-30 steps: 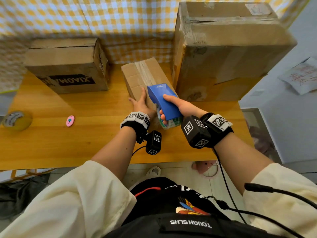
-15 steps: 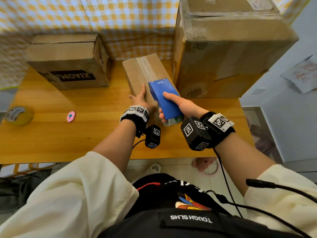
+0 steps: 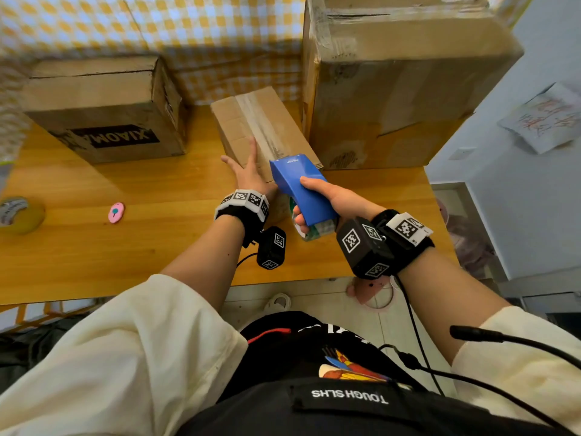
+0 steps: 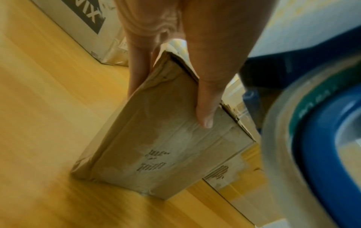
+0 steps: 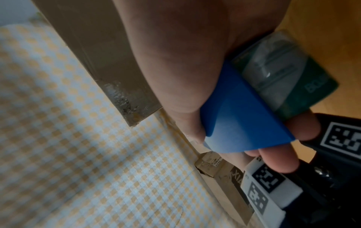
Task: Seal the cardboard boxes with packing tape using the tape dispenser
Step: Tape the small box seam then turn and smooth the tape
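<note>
A small flat cardboard box point(image 3: 251, 121) lies mid-table with a strip of clear tape along its top. My left hand point(image 3: 248, 165) rests on its near end with straight fingers; the left wrist view shows the digits straddling the box point(image 4: 166, 146) at its corner. My right hand point(image 3: 301, 201) grips the blue tape dispenser point(image 3: 298, 187), whose front edge sits over the box's near right end. The tape roll point(image 3: 314, 231) hangs under my palm. In the right wrist view my fingers curl round the dispenser point(image 5: 240, 115) and roll point(image 5: 283, 77).
A box printed XIAOMI point(image 3: 103, 111) stands back left and a large tall box point(image 3: 393, 89) back right, close beside the small one. A spare tape roll point(image 3: 19, 214) and a small pink object point(image 3: 116, 212) lie at the left. The table's front edge point(image 3: 157, 287) is near my wrists.
The dispenser has come a little toward me along the small box's top. My left hand has stayed on the box.
</note>
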